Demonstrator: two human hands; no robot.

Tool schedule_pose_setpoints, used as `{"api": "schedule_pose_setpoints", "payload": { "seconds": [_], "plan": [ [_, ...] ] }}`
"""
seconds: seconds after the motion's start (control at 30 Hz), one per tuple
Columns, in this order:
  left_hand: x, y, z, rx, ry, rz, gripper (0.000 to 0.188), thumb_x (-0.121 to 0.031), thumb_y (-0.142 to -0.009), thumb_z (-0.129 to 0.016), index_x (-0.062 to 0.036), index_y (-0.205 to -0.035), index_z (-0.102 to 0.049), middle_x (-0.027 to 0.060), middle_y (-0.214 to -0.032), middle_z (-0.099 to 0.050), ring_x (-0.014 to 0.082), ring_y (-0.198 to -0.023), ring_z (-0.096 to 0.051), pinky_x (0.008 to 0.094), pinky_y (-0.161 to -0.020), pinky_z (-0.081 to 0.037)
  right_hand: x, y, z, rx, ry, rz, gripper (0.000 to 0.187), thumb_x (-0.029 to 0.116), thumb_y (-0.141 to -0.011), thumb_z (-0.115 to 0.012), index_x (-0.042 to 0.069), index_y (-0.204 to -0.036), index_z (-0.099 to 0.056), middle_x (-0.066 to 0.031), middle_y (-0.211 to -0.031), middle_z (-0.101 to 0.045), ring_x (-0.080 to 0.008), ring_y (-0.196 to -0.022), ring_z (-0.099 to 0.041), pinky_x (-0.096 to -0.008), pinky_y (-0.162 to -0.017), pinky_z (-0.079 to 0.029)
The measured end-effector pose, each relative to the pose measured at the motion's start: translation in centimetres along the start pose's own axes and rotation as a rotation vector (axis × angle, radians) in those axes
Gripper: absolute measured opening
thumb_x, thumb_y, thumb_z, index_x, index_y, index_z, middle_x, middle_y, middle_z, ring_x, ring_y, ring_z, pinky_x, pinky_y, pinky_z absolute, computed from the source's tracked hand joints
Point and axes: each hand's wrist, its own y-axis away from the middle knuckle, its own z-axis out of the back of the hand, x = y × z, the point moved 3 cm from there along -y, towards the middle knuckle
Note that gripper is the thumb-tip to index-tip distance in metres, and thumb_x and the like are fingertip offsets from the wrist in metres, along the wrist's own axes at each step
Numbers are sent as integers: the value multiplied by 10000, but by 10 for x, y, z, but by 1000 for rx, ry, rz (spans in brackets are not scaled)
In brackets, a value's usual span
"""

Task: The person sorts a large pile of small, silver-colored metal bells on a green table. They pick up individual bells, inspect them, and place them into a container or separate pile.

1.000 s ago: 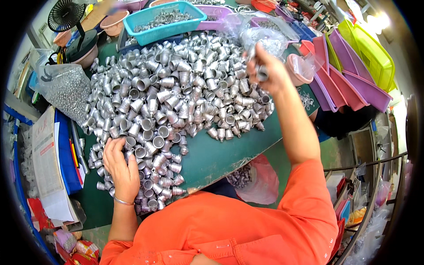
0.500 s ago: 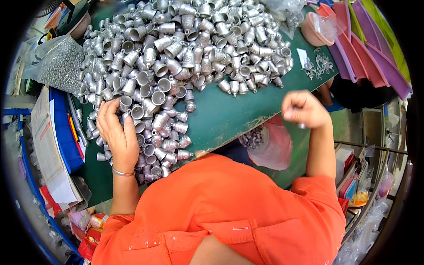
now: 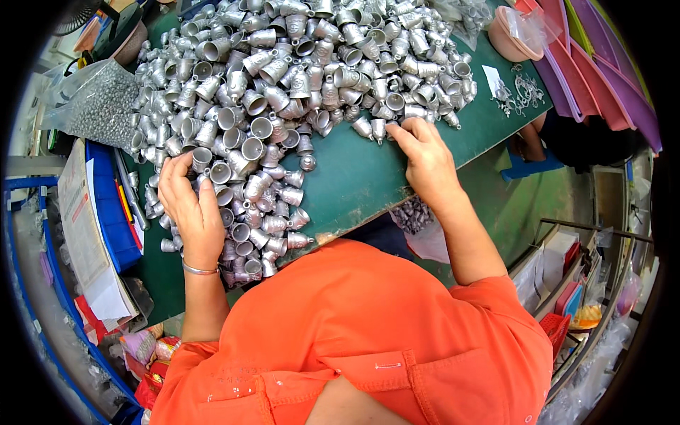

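Bells (image 3: 299, 83), loads of them, silver metal. Where exactly are they?

Heaped on the green table (image 3: 347, 177), spread over most of it, with a narrower tongue of the pile coming down to the near edge, close to the orange shirt (image 3: 340, 312). They're lying every which way, some mouth up, some on their sides.

OK, and the hands?

Left hand (image 3: 195, 219) is at the left of that narrow bit, thumb held away from the fingers, kinda cupped along the bells there. Silver bracelet (image 3: 199, 270) on that wrist.

And the other one?

Right hand (image 3: 428, 166) is over at the right part of the heap, fingers bent, fingertips right by the bells along the near edge. Can't tell if it's pinching one tbh, the back of the hand is in the way.

What else is lying around?

Clear bag (image 3: 103, 103) of little grey beads left of the heap, with a blue tray (image 3: 113, 219) nearer the person. Far right of the table there's a pink tub (image 3: 513, 35), and just this side of it a white slip (image 3: 491, 79) next to some small metal bits (image 3: 524, 92). Purple and pink baskets (image 3: 588, 78) lean together past that.
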Motion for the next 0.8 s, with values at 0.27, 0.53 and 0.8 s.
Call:
{"api": "schedule_pose_setpoints", "payload": {
  "seconds": [0.27, 0.53, 0.8],
  "plan": [
    [-1, 0, 0, -1, 0, -3, 394, -91, -859, -498, 5, -1241, -492, 188, -1287, -465, 352, -1253, -381, 450, -1071, -242, 5, -2, 4, 86, -23, 0, 270, -36, -693, -626, 29, -954, -640, -93, -908, -554, -285, -868, -573, -384, -728, -496],
    [-2, -1, -1, 1, -10, -10, 394, -88, -860, -497, 2, -1243, -488, 185, -1285, -463, 350, -1246, -381, 447, -1070, -241, -7, 7, 3, 156, -816, -229, 253, 21, -756, -730, 30, -998, -659, -68, -973, -577, -164, -875, -587, -271, -742, -481],
    [-1, 0, -1, 7, 18, 10, 378, -80, -875, -480, -1, -1245, -483, 184, -1291, -457, 355, -1263, -367, 453, -1074, -232, -29, 21, -18, 311, -1577, -384, 300, 126, -905, -624, -36, -1156, -595, -51, -1049, -602, -139, -924, -587, -278, -775, -486]
  ]
}}
